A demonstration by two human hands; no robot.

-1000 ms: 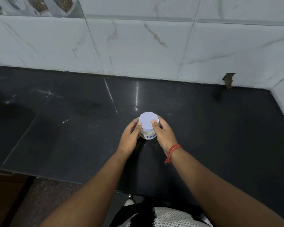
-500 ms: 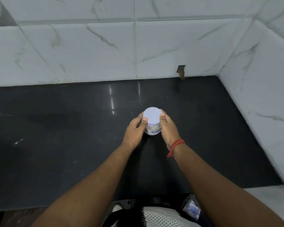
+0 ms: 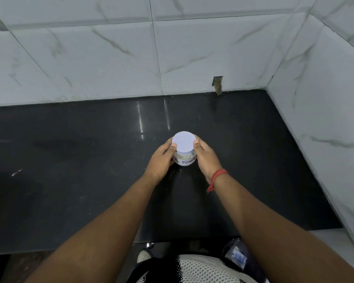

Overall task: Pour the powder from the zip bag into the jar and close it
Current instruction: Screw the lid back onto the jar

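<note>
A small clear jar (image 3: 184, 159) with a handwritten white label stands upright on the black countertop (image 3: 80, 160), pale powder showing through its wall. A pale lavender lid (image 3: 184, 142) sits on top of it. My left hand (image 3: 161, 159) grips the jar from the left, thumb on the lid's edge. My right hand (image 3: 205, 157), with a red thread at the wrist, grips it from the right, thumb also on the lid's edge. A zip bag is not on the counter.
White marble-look tiles form the back wall (image 3: 110, 58) and the right side wall (image 3: 325, 119), meeting in a corner. A small chipped hole (image 3: 217, 83) is in the back wall's base. A dark plastic-wrapped item (image 3: 236, 255) lies low at my right side, below the counter edge.
The view has swung rightward, bringing the right wall into sight. Both hands stay on the jar, which has barely moved on the counter.
</note>
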